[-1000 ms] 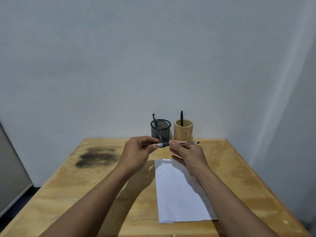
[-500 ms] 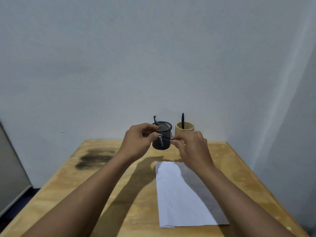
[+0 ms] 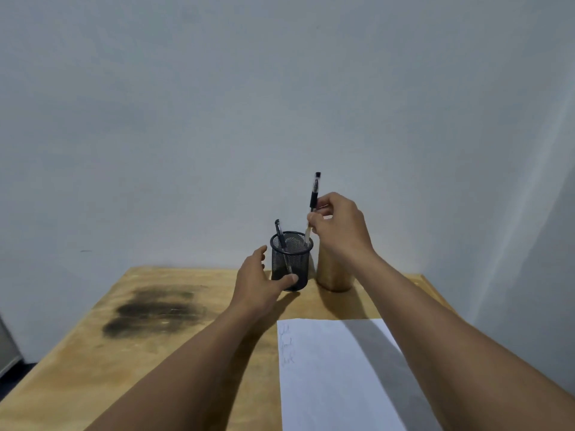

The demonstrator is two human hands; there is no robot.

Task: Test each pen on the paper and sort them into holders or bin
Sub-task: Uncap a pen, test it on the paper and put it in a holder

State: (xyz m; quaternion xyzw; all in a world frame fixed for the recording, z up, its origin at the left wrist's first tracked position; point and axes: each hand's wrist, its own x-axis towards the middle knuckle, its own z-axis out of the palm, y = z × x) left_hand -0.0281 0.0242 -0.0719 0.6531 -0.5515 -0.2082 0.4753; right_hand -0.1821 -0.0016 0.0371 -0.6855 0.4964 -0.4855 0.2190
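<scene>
- Table (image 3: pixel 77 353): both holders stand near its back edge, by the wall. A hard knock could shove one off.
- Paper (image 3: pixel 336 384): front right, scribbles at top left. R forearm hangs over it and could drag or crease it.
- R hand (image 3: pixel 339 225): pinches pen (image 3: pixel 314 194) mid-shaft, nearly upright, lower end at the mesh holder's far rim. If let go early, the tip may hit the rim and bounce out.
- L hand (image 3: pixel 258 281): open, thumb on the mesh holder's front wall, fingers beside its left side. No real grip, so prob. weak bracing.
- Bamboo holder (image 3: pixel 334 275): just beside, partly hidden by R hand. Wrist could bump it.
- Mesh holder (image 3: pixel 291 259): looks light, could tip.
- Second pen (image 3: pixel 278 231): leans inside, may block entry.
</scene>
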